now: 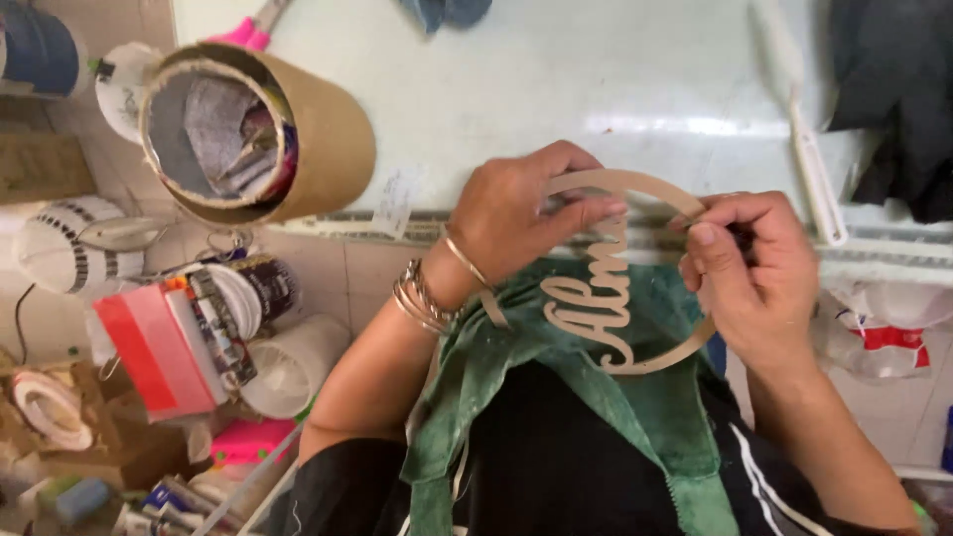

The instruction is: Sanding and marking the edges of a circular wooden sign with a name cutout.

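Left hand (521, 213) clamped on wooden ring (635, 181) at its upper left, fingers over the rim, bangles (422, 296) at wrist. Right hand (749, 273) pinched shut against ring's right edge, thumb up; whatever sits between fingertips too small to tell. Ring with cut-out script inside, held over green cloth (556, 367) on lap, just before pale table (596, 79). Cardboard tube (333, 139) of rags at left, above cluttered floor.

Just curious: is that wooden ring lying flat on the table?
No, both hands, left and right, hold the wooden ring above a green cloth.
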